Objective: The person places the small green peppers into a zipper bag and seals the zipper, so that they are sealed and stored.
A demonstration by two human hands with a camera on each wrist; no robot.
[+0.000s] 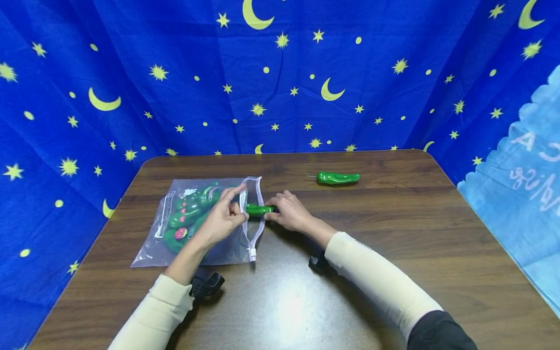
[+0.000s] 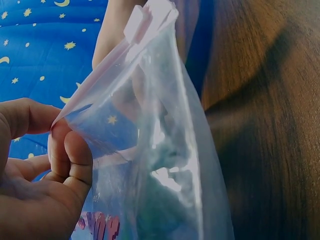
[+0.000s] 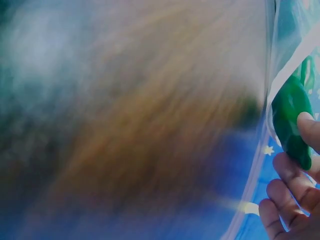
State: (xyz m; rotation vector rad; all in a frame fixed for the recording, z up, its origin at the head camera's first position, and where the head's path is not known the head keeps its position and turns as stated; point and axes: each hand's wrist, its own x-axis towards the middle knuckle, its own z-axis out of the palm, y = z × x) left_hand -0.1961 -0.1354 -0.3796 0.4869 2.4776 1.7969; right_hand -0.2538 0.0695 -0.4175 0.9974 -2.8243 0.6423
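A clear zip bag (image 1: 232,245) with printed pictures lies on the table, its mouth facing right and several green peppers (image 1: 188,214) inside. My left hand (image 1: 220,219) pinches the upper edge of the mouth between thumb and fingers. In the left wrist view that edge is lifted and the white slider (image 2: 137,25) shows at its end. My right hand (image 1: 290,212) holds a glossy green pepper (image 1: 258,209) by one end, thumb against fingers. The pepper's other end is within the bag opening. In the right wrist view this pepper (image 3: 291,112) lies behind the white zip strip.
Another green pepper (image 1: 338,178) with a thin stem lies at the back of the brown wooden table (image 1: 393,218). A blue curtain (image 1: 297,63) with moons and stars hangs behind the table. At the right hangs a light blue cloth (image 1: 525,194) with lettering.
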